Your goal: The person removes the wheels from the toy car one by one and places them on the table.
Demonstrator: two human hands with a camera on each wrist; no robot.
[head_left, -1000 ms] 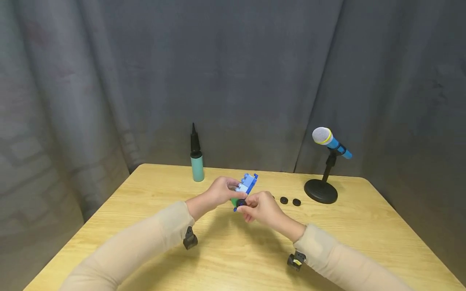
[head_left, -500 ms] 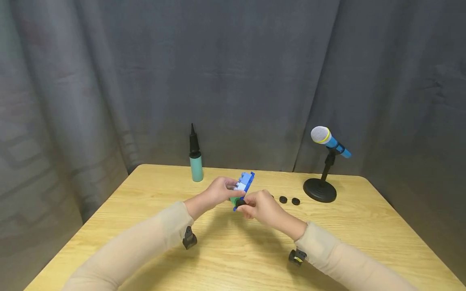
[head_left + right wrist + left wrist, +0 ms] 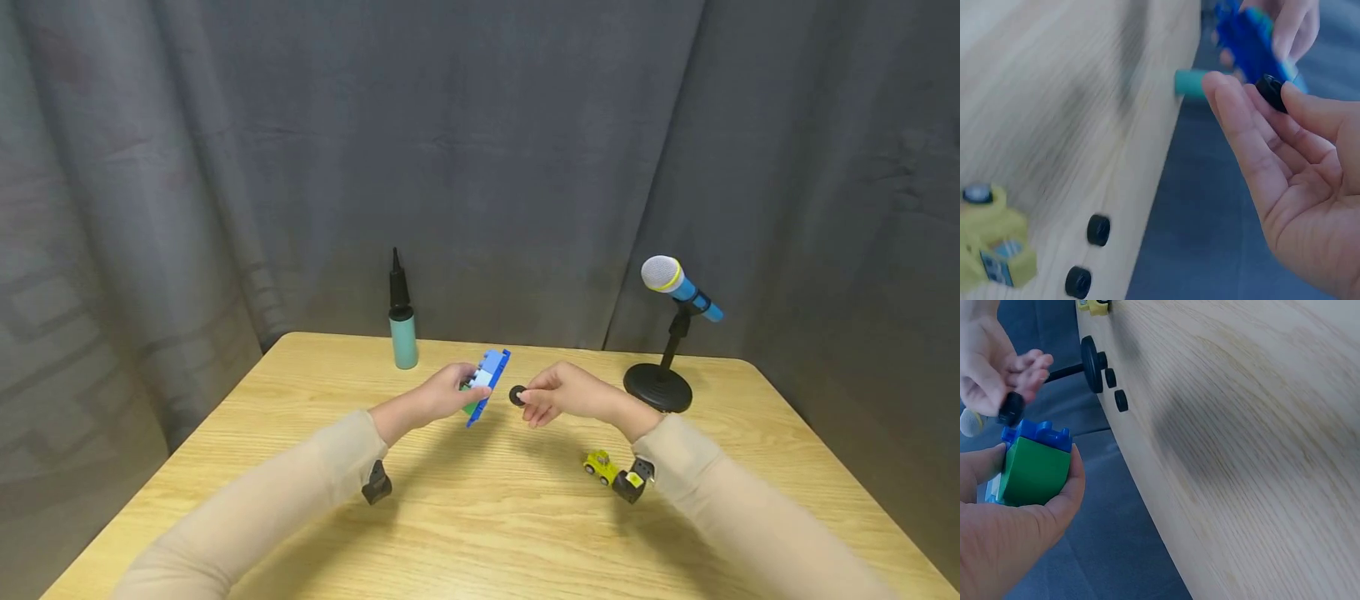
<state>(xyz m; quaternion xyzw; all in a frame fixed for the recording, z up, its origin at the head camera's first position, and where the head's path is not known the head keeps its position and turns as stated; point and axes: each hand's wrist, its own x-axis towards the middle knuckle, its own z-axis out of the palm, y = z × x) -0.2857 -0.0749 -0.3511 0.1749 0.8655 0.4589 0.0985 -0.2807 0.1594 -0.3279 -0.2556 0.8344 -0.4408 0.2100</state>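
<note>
My left hand grips a block-built toy above the table. The toy has a blue base, light blue blocks and a green block; the palm and fingers cover part of it. To its right, my right hand pinches a small black toy wheel between thumb and fingers. A short gap separates the wheel from the toy. In the right wrist view the wheel sits at the fingertips, and the blue underside of the toy lies beyond it, blurred.
A yellow toy car stands on the table by the right wrist camera. Loose black wheels lie near the far edge. Behind them stand a toy microphone on a round-based stand and a teal hand pump.
My right hand has drawn away from the toy to the right, with the wheel in its pinch. The toy has turned and shifted slightly left. The yellow car has come into view.
</note>
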